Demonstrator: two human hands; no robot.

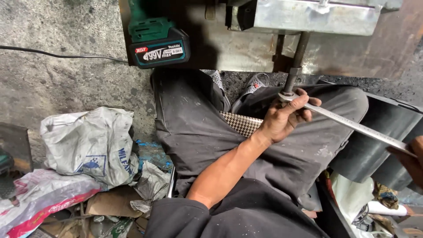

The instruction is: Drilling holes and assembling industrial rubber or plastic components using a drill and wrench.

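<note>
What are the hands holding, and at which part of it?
A long metal wrench. The left hand holds its head end at the threaded rod; the right hand holds the far end of the handle.

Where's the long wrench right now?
In the head view, right of centre: the wrench runs from the threaded rod, where the left hand grips its head, to the right hand.

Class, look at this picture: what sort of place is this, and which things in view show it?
Probably a rough metal workshop floor: a long wrench on a threaded rod, a cordless power tool, and bare concrete floor.
</note>
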